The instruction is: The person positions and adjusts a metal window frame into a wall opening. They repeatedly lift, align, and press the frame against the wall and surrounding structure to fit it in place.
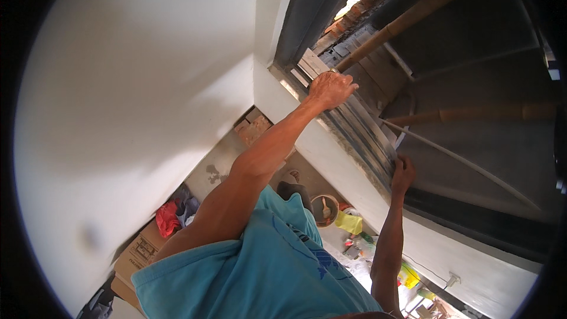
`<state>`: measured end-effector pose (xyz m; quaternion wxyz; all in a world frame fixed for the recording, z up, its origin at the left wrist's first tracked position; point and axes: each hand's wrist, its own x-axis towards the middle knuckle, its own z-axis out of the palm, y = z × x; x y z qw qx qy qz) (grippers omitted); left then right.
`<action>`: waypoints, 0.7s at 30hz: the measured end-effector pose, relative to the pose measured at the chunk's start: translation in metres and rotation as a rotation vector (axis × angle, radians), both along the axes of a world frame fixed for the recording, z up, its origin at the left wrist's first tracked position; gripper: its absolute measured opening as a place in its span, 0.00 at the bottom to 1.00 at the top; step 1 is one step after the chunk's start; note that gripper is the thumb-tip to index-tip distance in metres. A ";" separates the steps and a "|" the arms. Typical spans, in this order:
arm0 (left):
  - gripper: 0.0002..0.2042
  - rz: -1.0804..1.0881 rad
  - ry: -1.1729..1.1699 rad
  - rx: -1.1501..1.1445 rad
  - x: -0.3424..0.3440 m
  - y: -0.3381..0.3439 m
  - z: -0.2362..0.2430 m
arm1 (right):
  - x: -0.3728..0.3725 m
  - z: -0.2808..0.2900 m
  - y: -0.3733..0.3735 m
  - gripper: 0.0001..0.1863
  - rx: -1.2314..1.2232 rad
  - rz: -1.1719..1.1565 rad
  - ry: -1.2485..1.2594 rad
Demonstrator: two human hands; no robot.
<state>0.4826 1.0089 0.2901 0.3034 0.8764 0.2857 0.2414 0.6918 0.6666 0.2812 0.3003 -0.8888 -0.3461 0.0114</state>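
Observation:
My left hand (329,90) is closed at the far end of a window sill, over the grooved metal track (357,131); a small object shows at its knuckles, and what its fingers hold is hidden. Lower right, my right hand (402,172) has its fingers curled onto the same track's edge. Beyond the opening are dark panels or mesh (460,159), bamboo poles (372,43), a thin pale rod (449,153) and broken brickwork (354,9).
A white wall (118,82) fills the left. Below lie a bucket with a brush (325,212), a yellow item (348,221), scattered clutter, a red bag (167,217) and cardboard boxes (139,254). A socket with a cord (453,279) is under the window.

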 end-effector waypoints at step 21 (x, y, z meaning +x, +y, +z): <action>0.19 0.016 -0.004 0.038 0.004 0.001 -0.011 | -0.004 0.005 0.000 0.13 -0.042 0.031 -0.111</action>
